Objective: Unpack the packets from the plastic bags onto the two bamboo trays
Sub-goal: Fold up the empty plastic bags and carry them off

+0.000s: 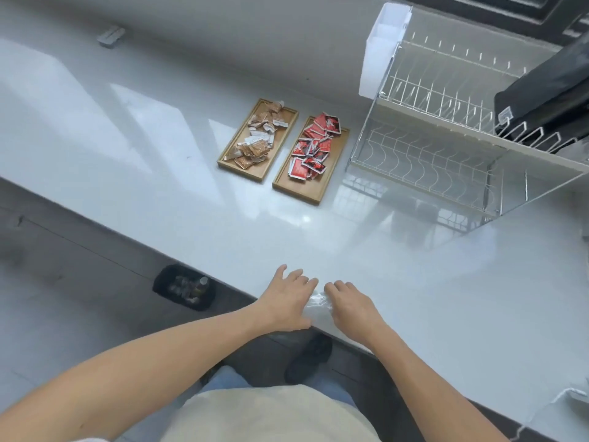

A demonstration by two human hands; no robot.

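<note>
Two bamboo trays lie side by side at the back of the white counter. The left tray (pixel 229 161) holds several brown packets (pixel 255 148). The right tray (pixel 331 173) holds several red packets (pixel 314 148). At the counter's front edge a crumpled clear plastic bag (pixel 317 309) lies flat between my hands. My left hand (pixel 285 298) rests on its left side with fingers spread. My right hand (pixel 349 303) presses on its right side, fingers curled onto the plastic. Whether the bag holds anything I cannot tell.
A white wire dish rack (pixel 446 135) with two tiers stands right of the trays, a black cloth (pixel 548 100) draped over its top. A black bin (pixel 185 287) with bottles sits on the floor below the counter edge. A small grey object (pixel 111 36) lies far left.
</note>
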